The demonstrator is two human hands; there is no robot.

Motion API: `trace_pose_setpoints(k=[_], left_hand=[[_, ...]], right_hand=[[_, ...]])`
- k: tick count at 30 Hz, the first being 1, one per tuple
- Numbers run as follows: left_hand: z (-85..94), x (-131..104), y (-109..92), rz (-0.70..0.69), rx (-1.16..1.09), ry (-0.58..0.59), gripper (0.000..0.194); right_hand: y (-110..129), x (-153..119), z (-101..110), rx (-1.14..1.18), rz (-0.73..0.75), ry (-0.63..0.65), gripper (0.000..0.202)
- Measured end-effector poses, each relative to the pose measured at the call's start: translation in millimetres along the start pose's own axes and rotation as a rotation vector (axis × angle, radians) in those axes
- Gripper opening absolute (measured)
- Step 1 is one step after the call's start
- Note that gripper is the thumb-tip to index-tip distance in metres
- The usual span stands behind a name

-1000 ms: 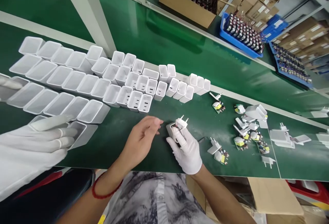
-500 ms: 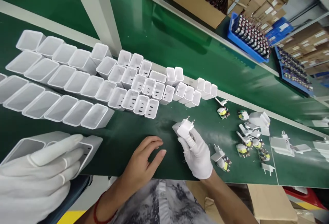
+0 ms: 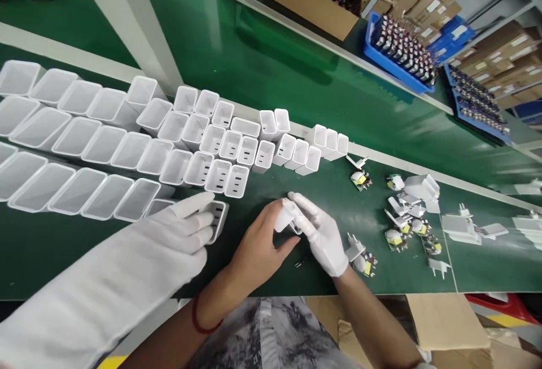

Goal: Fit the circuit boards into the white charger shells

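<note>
My left hand (image 3: 260,244), bare with a red cord at the wrist, has its fingers closed on one side of a small white plug housing (image 3: 287,216). My right hand (image 3: 325,239), in a white glove, grips the other side of that piece. Just below them a small two-pin piece (image 3: 300,263) lies on the green table. Rows of white open-topped cases (image 3: 236,181) stand to the left, some with slots inside. Right of my gloved hand lies a white plug with a circuit board (image 3: 362,256).
Another person's gloved hand (image 3: 186,233) reaches in from the left, on a slotted case (image 3: 218,222). Boards and plug parts (image 3: 406,211) lie at right. Blue trays (image 3: 400,55) and a carton (image 3: 309,1) stand beyond the green panel.
My left hand has moved right and closed on the white piece, which is turned now. The other person's gloved hand has moved right, with cases now standing against the rows.
</note>
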State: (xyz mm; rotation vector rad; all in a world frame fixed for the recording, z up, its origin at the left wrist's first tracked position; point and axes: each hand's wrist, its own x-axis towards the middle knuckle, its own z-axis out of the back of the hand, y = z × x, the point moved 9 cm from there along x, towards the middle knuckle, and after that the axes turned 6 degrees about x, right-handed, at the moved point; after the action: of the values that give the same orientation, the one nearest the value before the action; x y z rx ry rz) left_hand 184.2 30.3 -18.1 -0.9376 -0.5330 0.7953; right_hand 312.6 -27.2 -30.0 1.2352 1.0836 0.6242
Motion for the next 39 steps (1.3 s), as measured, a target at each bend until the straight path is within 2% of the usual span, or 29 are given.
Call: trace_pose_setpoints(k=[2, 8, 11, 16, 18, 20, 22, 23, 25, 28, 31, 33, 35, 37, 39], left_hand=[[-1.8, 2.4, 0.2, 0.012, -0.016, -0.010, 0.052], [-4.1, 2.4, 1.7, 0.019, -0.006, 0.008, 0.052], [-5.3, 2.5, 1.0, 0.002, 0.034, 0.018, 0.052], [-1.9, 2.3, -2.3, -0.018, 0.118, -0.037, 0.051], [-3.7, 2.4, -2.3, -0.022, 0.135, -0.022, 0.052], [-5.7, 3.2, -3.2, -0.038, 0.167, -0.005, 0.051], [-6.7, 4.3, -10.1, -0.100, 0.211, 0.008, 0.050], [-7.3, 4.7, -16.3, -0.146, 0.230, 0.022, 0.052], [-6.3, 4.8, -34.1, -0.250, 0.226, 0.051, 0.059], [11.7, 2.4, -65.2, -0.369, 0.148, -0.003, 0.064], [48.4, -4.7, -81.3, -0.385, 0.112, -0.221, 0.055], [70.6, -10.6, -74.6, -0.313, 0.099, -0.361, 0.044], [82.5, -14.2, -60.3, -0.220, 0.089, -0.431, 0.032], [83.6, -13.9, -49.7, -0.173, 0.092, -0.425, 0.023], [79.2, -10.7, -47.3, -0.185, 0.102, -0.388, 0.019]], right_hand=[[-4.1, 8.8, -9.3, 0.080, -0.053, 0.072, 0.046], [-9.4, 15.2, -14.4, 0.124, -0.004, 0.131, 0.040], [-8.5, 15.5, -13.0, 0.072, 0.061, 0.144, 0.041], [-1.1, 10.5, -2.5, 0.100, 0.028, 0.219, 0.048], [11.5, 5.0, 2.2, 0.023, 0.119, 0.255, 0.050], [23.3, -1.3, 1.3, -0.201, 0.265, 0.289, 0.055], [27.8, -5.0, -1.3, -0.377, 0.367, 0.295, 0.057], [27.3, -4.5, -0.6, -0.392, 0.376, 0.284, 0.054], [21.0, 1.4, 9.4, -0.252, 0.287, 0.208, 0.048], [4.8, 10.8, 33.9, 0.139, 0.065, 0.035, 0.046], [3.9, 16.5, 51.2, 0.318, 0.006, -0.053, 0.041], [8.5, 20.7, 59.2, 0.336, 0.011, -0.065, 0.038], [10.8, 24.5, 64.7, 0.353, -0.002, -0.060, 0.036], [11.4, 27.5, 68.2, 0.366, -0.020, -0.047, 0.036], [11.2, 29.7, 71.2, 0.382, -0.033, -0.042, 0.035]])
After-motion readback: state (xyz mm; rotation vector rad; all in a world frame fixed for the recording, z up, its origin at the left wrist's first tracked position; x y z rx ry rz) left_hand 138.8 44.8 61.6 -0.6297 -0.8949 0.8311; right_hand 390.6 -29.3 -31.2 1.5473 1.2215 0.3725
